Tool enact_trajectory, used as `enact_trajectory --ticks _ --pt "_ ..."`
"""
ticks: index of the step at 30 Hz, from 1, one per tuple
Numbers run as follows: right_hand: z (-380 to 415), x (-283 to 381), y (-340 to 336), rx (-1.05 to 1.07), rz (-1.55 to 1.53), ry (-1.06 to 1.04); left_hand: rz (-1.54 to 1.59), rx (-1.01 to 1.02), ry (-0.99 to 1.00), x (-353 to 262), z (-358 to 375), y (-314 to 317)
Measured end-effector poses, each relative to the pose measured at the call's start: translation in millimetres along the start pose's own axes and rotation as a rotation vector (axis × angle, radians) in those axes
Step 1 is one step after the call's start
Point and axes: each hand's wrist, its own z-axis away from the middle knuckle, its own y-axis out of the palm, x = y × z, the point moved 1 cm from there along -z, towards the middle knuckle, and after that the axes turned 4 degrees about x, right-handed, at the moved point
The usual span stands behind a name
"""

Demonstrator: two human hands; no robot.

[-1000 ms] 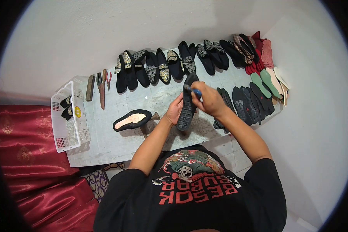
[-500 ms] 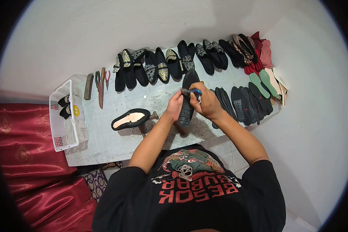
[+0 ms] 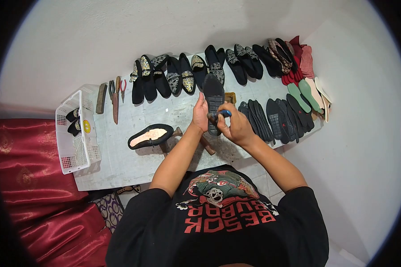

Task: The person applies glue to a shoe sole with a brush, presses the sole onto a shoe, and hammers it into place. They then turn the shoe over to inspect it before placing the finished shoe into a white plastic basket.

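My left hand is closed on the edge of a black shoe sole, held raised above the table with its toe pointing away from me. My right hand grips a blue-handled brush, whose dark head is against the lower half of the sole. Left of my hands lies a black slip-on shoe with a pale insole, on the table. A hammer is beside it, partly hidden by my left arm. Just behind my right hand a yellowish container shows in part.
Finished-looking black shoes line the table's far edge. To the right are black soles, green insoles and red fabric pieces. A white plastic basket, pliers and a knife are on the left.
The sole has shifted slightly away from me, and the brush has moved down it toward the heel. More of the yellowish container shows now.
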Motion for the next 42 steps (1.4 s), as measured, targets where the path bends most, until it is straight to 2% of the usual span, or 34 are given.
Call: enact_trajectory --ticks 2,3,5,8,11,13,15,17,19,22,24,27,29,31,32,34,37,38,40,42 --pt "12.3 12.0 3.3 0.03 -0.016 -0.014 -0.091 0.132 -0.005 -7.7 -8.1 -24.6" --pt "18.6 18.1 4.6 0.061 -0.03 -0.03 -0.09 0.134 -0.004 -10.3 -7.1 -20.9" --pt "28.3 22.7 6.4 0.075 -0.051 -0.012 -0.098 0.008 0.045 -15.2 -4.1 -5.2" --pt "31.4 25.1 7.8 0.097 -0.102 0.057 -0.085 -0.004 0.057 -16.8 -3.6 -0.8" --pt "15.2 21.2 2.0 0.033 -0.133 0.118 -0.098 0.023 0.05 -18.8 -4.5 1.3" --pt "5.4 23.2 -5.2 -0.094 -0.263 0.21 -0.1 0.043 0.042 -18.8 -4.5 1.3" --pt "-6.6 20.0 -17.3 -0.148 -0.375 0.295 -0.118 -0.037 0.057 -19.5 -4.1 0.7" --pt "-16.6 8.9 -25.2 -0.213 -0.469 0.356 -0.128 -0.026 0.048 -18.6 -1.3 1.6" --pt "-32.0 9.1 -34.0 -0.258 -0.689 0.384 -0.11 -0.023 0.072 -17.9 -2.2 4.4" --pt "-48.8 11.0 -42.5 -0.251 -0.812 0.496 -0.101 0.04 0.04 -21.4 -0.4 10.4" --pt "-46.4 3.3 -35.2 -0.12 -0.739 0.511 -0.068 0.061 0.039 -20.6 -2.3 17.3" --pt "-47.2 -3.9 -34.2 -0.128 -0.67 0.478 -0.005 0.074 0.036 -21.6 -3.6 32.1" --pt "-56.5 -22.8 -32.0 -0.401 -0.488 0.281 0.032 0.055 0.035 -20.0 -1.8 27.0" --pt "-65.0 -42.1 -35.8 -0.423 -0.279 0.223 -0.113 0.112 0.002 -17.8 -4.6 12.6" --pt "-62.8 -47.6 -34.8 -0.428 -0.277 0.224 -0.106 0.1 -0.002 -14.0 -5.5 10.1" --pt "-61.8 -49.8 -33.5 -0.297 -0.009 0.172 -0.117 0.123 -0.01 -11.4 -6.4 11.1" --pt "-39.9 -24.8 -28.2 -0.204 -0.045 0.158 -0.145 0.154 0.002 -9.0 -6.4 21.1" --pt "-28.3 -30.0 -20.8 -0.217 0.039 0.095 -0.139 0.074 0.014 -6.8 -4.7 25.2" --pt "-22.9 -17.5 -22.1 -0.197 0.012 0.113 -0.162 -0.096 0.073 0.0 -1.1 43.5" --pt "-23.8 -20.3 -24.5 -0.208 0.061 0.104 -0.176 -0.026 -0.003 -3.3 1.1 25.4"
